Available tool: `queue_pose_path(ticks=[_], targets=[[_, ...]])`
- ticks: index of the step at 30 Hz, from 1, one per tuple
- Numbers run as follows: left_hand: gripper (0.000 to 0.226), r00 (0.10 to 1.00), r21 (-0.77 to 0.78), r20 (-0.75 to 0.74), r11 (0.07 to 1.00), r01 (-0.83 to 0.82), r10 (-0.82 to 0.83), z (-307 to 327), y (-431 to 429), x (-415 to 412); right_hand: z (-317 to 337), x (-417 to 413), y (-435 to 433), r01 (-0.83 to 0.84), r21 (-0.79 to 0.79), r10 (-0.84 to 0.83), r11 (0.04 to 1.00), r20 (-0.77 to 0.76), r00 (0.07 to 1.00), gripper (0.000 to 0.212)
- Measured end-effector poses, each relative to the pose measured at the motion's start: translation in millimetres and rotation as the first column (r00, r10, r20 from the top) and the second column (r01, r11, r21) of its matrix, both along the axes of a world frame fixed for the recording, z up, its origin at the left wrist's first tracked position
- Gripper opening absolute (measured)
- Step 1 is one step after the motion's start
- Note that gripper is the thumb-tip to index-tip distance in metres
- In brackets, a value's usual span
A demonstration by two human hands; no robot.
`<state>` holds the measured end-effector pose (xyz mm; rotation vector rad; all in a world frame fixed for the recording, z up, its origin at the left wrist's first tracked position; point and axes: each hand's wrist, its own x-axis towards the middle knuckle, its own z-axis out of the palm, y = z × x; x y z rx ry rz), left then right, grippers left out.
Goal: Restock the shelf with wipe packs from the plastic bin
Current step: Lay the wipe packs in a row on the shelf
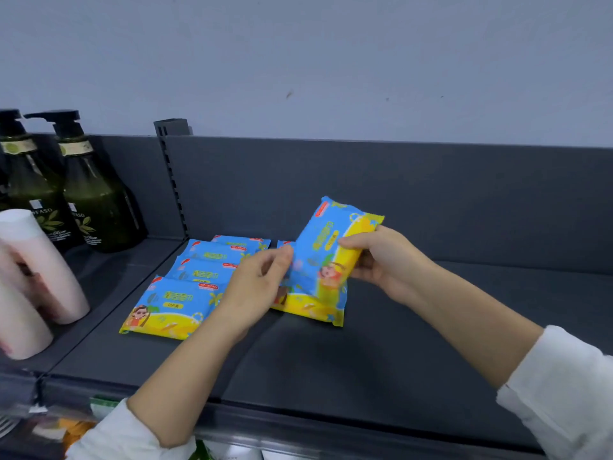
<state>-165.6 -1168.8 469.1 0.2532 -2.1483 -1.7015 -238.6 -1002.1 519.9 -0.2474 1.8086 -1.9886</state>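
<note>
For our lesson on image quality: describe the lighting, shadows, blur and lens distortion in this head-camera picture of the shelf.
Head view: soft, even light; a faint shadow on the dark grey metal shelf under the forearms; the pale pink plastic bottles at left are blurred; the raised blue-and-yellow plastic wipe pack is sharper; the shelf's edges lean, wide-angle distortion.

both forearms reach forward, bare from the pushed-up white sleeves. the right hand grips a tilted wipe pack by its right side, thumb on top and fingers curled underneath. the left hand is held palm-down with its fingers bunched, the tips at the pack's left edge; whether they pinch it is unclear.
</note>
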Motion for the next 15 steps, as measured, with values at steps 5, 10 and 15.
queue_pose_path(ticks=[5, 10, 15], targets=[[0.018, 0.998, -0.073, -0.054, 0.997, 0.031, -0.035, 13, -8, 6, -11, 13, -4, -0.176, -0.023, 0.177, 0.984, 0.033, 0.984, 0.024], [0.031, 0.994, -0.419, 0.083, 0.903, 0.096, -0.067, 18, -35, 11, -25, 6, 17, -0.137, 0.253, 0.155, 0.958, -0.053, 0.986, 0.030], [0.036, 0.935, -0.639, 0.306, 0.691, 0.339, -0.176, 3, -32, 5, -41, 9, 24, -0.239, 0.535, 0.292, 0.810, -0.015, 0.956, 0.012]])
